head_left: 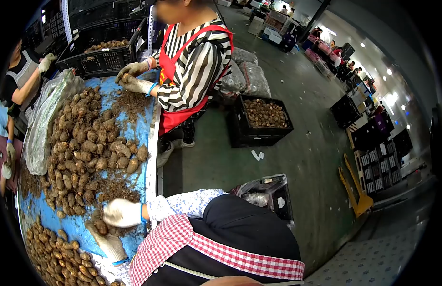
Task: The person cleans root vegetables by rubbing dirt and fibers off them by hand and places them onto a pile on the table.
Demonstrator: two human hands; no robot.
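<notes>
My left hand (pixel 109 244), in a soiled pale work glove, is closed around a brown, hairy taro (pixel 101 227) above the table's near edge. Right beside it is my right hand (pixel 122 213), gloved in white with a blue band at the wrist. Motion blurs its fingers, so its grip is unclear. A large heap of unpeeled taros (pixel 78 148) lies beyond my hands on blue sheeting (pixel 78 229). Loose root fibres (pixel 117 189) are scattered by my right hand. Another pile of taros (pixel 59 255) lies near my left hand.
Across the table's side stands a co-worker in a red apron (pixel 168 119), gloved hands together. More people work opposite. A clear plastic bag (pixel 49 119) lies along the heap. Black crates (pixel 106 55) stand at the far end; a taro-filled crate (pixel 259 136) sits on the floor.
</notes>
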